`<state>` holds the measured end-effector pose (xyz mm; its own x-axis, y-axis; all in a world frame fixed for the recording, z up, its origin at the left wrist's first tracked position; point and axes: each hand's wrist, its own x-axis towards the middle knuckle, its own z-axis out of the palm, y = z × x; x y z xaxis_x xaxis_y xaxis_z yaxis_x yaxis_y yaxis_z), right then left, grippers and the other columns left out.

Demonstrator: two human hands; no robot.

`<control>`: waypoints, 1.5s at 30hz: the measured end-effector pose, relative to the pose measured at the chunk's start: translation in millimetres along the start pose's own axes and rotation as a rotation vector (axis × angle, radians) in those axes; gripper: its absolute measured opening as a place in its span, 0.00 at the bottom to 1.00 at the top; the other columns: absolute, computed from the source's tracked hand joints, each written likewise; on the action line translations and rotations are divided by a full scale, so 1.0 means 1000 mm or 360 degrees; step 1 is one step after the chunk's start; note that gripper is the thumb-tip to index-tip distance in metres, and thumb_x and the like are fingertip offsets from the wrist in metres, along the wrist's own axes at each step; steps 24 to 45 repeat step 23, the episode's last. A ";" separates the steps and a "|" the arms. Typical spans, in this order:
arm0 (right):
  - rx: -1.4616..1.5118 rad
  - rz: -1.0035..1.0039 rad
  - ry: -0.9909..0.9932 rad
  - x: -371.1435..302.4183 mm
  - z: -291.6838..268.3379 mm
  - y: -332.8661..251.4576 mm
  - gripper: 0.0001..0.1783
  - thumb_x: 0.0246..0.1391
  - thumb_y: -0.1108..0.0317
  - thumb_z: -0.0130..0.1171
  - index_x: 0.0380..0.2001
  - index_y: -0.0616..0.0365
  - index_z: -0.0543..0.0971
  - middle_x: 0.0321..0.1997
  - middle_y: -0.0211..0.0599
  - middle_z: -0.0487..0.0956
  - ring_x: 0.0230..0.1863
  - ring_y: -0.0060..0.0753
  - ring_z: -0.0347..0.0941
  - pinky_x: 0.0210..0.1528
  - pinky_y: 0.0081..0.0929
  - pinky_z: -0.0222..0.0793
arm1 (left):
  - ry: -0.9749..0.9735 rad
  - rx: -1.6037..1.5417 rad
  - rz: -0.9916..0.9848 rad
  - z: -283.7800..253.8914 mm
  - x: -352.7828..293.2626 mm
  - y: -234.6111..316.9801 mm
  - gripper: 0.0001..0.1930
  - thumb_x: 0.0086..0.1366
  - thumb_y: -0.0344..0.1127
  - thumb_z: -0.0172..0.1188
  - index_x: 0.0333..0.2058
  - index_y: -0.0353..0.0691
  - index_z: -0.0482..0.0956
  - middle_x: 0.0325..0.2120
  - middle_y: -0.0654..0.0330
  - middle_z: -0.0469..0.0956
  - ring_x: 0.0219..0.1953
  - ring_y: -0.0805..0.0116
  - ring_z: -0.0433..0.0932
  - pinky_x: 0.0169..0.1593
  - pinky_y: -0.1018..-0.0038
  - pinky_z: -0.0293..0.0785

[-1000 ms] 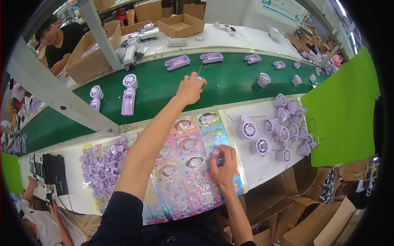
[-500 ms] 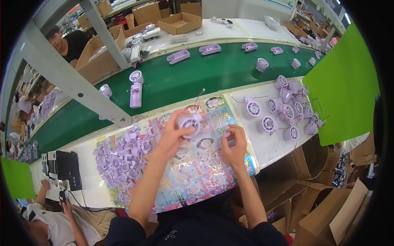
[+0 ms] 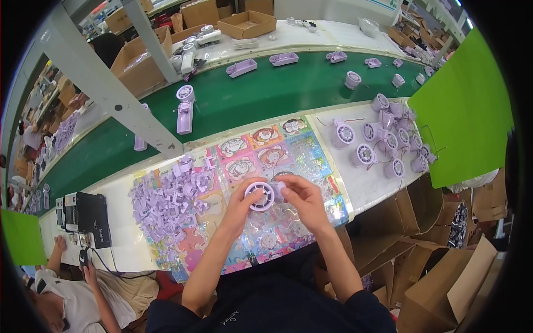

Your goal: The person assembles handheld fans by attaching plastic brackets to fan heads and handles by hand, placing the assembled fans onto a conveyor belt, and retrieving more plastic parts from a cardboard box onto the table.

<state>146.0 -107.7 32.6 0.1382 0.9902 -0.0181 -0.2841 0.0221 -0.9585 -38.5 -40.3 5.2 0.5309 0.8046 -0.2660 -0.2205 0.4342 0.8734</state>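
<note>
My left hand (image 3: pixel 240 204) holds a round lilac fan head (image 3: pixel 259 195) with a white grille, lifted a little above the colourful cartoon mat (image 3: pixel 252 150) on the bench. My right hand (image 3: pixel 304 198) grips the same fan head from its right side, fingers on a small lilac part at its edge. A thin dark wire runs up from the fan head over the mat. A heap of small lilac plastic parts (image 3: pixel 169 201) lies on the mat to the left of my hands.
Several more lilac fan heads (image 3: pixel 383 145) with wires lie at the bench's right end beside a green board (image 3: pixel 466 111). A green conveyor belt (image 3: pixel 277 89) behind carries lilac fan bodies (image 3: pixel 185 110). Cardboard boxes (image 3: pixel 438 261) stand at lower right. Another person (image 3: pixel 78 299) sits lower left by a black device (image 3: pixel 89 216).
My left arm, stretched to the conveyor a second ago, came back with a fan head. Both hands have moved toward me and hold it together over the mat.
</note>
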 end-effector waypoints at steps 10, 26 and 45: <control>-0.0481 -0.0089 0.0324 -0.003 0.015 0.018 0.15 0.61 0.77 0.57 0.50 0.58 0.82 0.43 0.32 0.76 0.38 0.21 0.73 0.41 0.20 0.70 | -0.0072 0.0143 0.0133 0.005 -0.009 0.001 0.21 0.63 0.24 0.64 0.55 0.40 0.74 0.44 0.63 0.77 0.44 0.75 0.77 0.47 0.77 0.73; -0.0811 -0.0179 0.0299 -0.007 0.015 0.018 0.19 0.61 0.73 0.61 0.55 0.58 0.79 0.44 0.44 0.83 0.40 0.35 0.81 0.43 0.25 0.76 | -0.0150 0.0291 0.0126 -0.006 -0.009 0.002 0.27 0.60 0.21 0.62 0.59 0.41 0.72 0.47 0.60 0.77 0.49 0.71 0.77 0.54 0.76 0.72; -0.0811 -0.0179 0.0299 -0.007 0.015 0.018 0.19 0.61 0.73 0.61 0.55 0.58 0.79 0.44 0.44 0.83 0.40 0.35 0.81 0.43 0.25 0.76 | -0.0150 0.0291 0.0126 -0.006 -0.009 0.002 0.27 0.60 0.21 0.62 0.59 0.41 0.72 0.47 0.60 0.77 0.49 0.71 0.77 0.54 0.76 0.72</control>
